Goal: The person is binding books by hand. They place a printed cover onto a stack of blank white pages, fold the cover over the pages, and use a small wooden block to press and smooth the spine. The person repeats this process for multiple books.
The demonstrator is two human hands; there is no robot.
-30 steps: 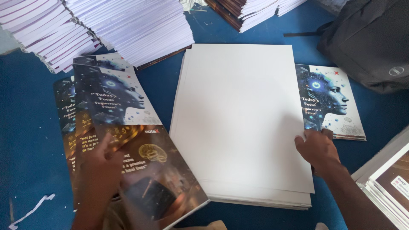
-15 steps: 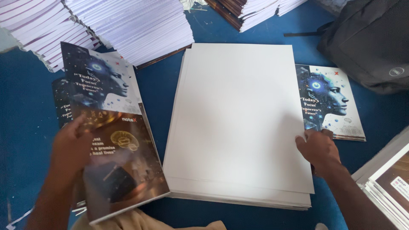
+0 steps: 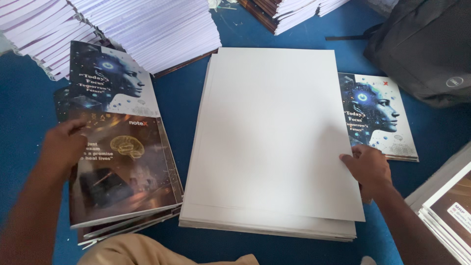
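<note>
Hands flat, gripping nothing: left on printed cover, right on blank sheets, backpack beyond.

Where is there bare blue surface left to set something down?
One free strip lies between the printed covers under the left hand and the white sheet stack. Another lies right of the face cover, below the black bag. The top, by the paper stacks, is crowded.
</note>
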